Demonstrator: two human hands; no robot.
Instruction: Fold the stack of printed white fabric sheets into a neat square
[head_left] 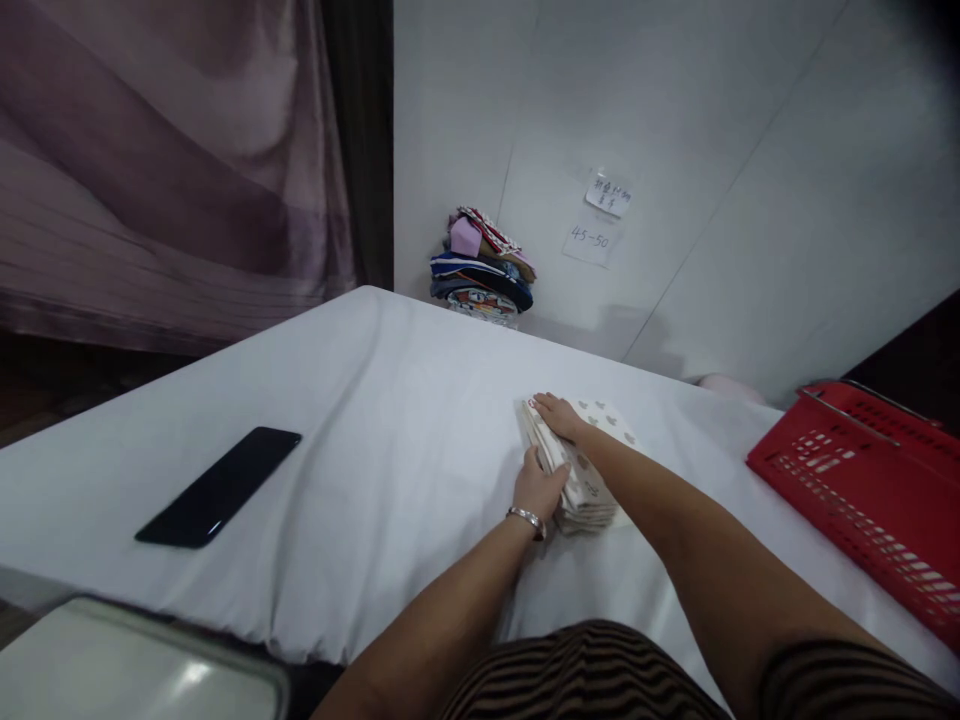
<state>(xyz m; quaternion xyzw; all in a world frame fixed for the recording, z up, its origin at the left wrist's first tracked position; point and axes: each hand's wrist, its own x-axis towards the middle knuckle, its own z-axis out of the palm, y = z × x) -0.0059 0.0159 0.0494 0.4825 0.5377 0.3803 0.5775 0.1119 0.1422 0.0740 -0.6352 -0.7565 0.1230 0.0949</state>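
A cream garment or cloth with small grey-brown motifs, the folded cloth [592, 478], lies on the white-covered table [420, 450] in several thick layers. My left hand [538, 482], with a silver bracelet at the wrist, grips its left edge, thumb over the top; the other fingers are partly hidden. Across the far end of the cloth my right hand [559, 414] rests flat, fingers stretched over the upper left corner near a small red mark. My right forearm covers part of the cloth.
On the left of the table lies a dark phone-shaped slab [221, 487]. A red plastic basket [862, 490] stands at the right. Folded clothes [484, 262] are piled by the wall at the back, beside handwritten notes [592, 240]. A pale stool-like surface [142, 665] is at bottom left.
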